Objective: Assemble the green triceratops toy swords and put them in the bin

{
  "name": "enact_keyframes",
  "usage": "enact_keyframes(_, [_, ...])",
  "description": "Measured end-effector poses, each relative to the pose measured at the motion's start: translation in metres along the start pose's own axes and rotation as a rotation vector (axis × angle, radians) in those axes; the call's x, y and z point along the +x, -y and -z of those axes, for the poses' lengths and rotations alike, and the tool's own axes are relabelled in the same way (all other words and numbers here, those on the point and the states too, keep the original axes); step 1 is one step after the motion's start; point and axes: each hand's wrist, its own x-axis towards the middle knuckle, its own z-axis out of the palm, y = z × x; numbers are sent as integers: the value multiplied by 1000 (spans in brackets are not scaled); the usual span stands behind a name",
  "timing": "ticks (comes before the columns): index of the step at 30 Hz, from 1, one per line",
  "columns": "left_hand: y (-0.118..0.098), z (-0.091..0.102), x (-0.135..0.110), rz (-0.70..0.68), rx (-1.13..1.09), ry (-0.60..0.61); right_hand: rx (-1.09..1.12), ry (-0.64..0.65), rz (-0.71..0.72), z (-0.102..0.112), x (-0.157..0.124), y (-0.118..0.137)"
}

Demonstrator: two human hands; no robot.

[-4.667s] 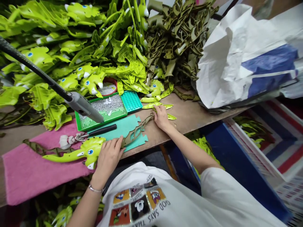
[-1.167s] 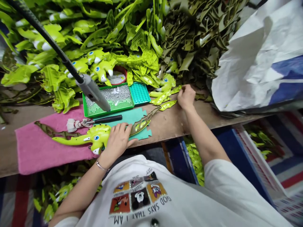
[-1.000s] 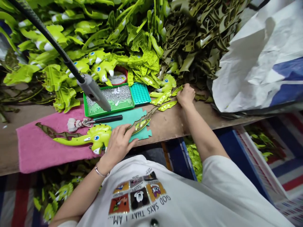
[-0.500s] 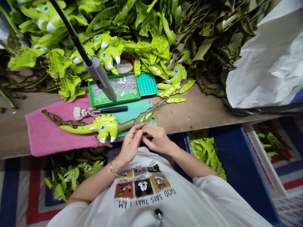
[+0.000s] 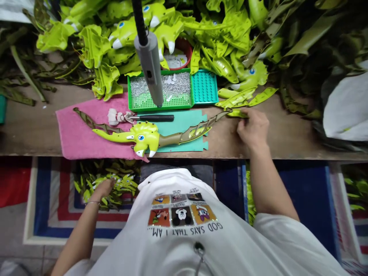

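My right hand (image 5: 255, 128) is over the bench on the right, its fingers closed on the end of a small yellow-green plastic piece (image 5: 238, 113). My left hand (image 5: 105, 188), with a bracelet at the wrist, reaches down over the bin of green parts (image 5: 123, 191) below the bench; its fingers are too small and blurred to read. Between them lies a toy with a yellow-green horned dinosaur head (image 5: 145, 138), an olive handle (image 5: 169, 140) and olive wing-like pieces at both ends. It rests across a pink cloth (image 5: 77, 134) and a teal foam mat (image 5: 184, 115).
A black-handled tool (image 5: 155, 118) with a cloth-wrapped end lies behind the toy. A green tray of small metal screws (image 5: 135, 90) joins a teal tray (image 5: 205, 86). A grey hanging screwdriver (image 5: 151, 69) blocks part of it. Heaped green and olive parts (image 5: 304, 38) fill the back.
My hands were together in front of the toy and have parted. The left went down to the bin, the right out to the green piece. The view has shifted left.
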Motion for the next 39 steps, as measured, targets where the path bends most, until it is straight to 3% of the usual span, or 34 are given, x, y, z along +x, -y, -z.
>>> enact_keyframes(3, [6, -9, 5, 153, 27, -58, -87, 5, 24, -2, -2, 5])
enact_keyframes(6, [-14, 1, 12, 119, 16, -47, -92, 10, 37, 0, -4, 3])
enact_keyframes(11, [-80, 42, -1, -193, -94, 132, 55, -169, -96, 17, -17, -6])
enact_keyframes(12, [-97, 53, -10, -300, -136, 179, 76, -202, -121, 23, -21, -3])
enact_keyframes(14, [-132, 75, -33, -655, -246, 248, 141, -212, -90, 35, -25, 14])
enact_keyframes(16, [-167, 96, -51, -874, -364, 115, 241, -113, 71, 44, -25, 41])
enact_keyframes(17, [-184, 106, -56, -928, -438, -19, 299, -24, 181, 46, -24, 56])
enact_keyframes(19, [-214, 120, -55, -922, -538, -401, 406, 180, 397, 45, -19, 84])
enact_keyframes(21, [-240, 132, -42, -850, -505, -610, 481, 337, 545, 37, -13, 103])
enact_keyframes(23, [-260, 142, -24, -822, -377, -556, 516, 414, 627, 28, -8, 111])
enact_keyframes(25, [-276, 152, -8, -768, -237, -417, 519, 449, 666, 21, -4, 112])
enact_keyframes(28, [-292, 165, 6, -684, -79, -215, 492, 482, 677, 19, -2, 107])
enact_keyframes(30, [-297, 171, 11, -683, -35, -141, 478, 496, 677, 20, -2, 105])
enact_keyframes(34, [-298, 174, 18, -750, -90, -27, 471, 494, 692, 20, -5, 106])
enact_keyframes(39, [-292, 170, 25, -787, -250, 45, 467, 379, 785, 10, -10, 108])
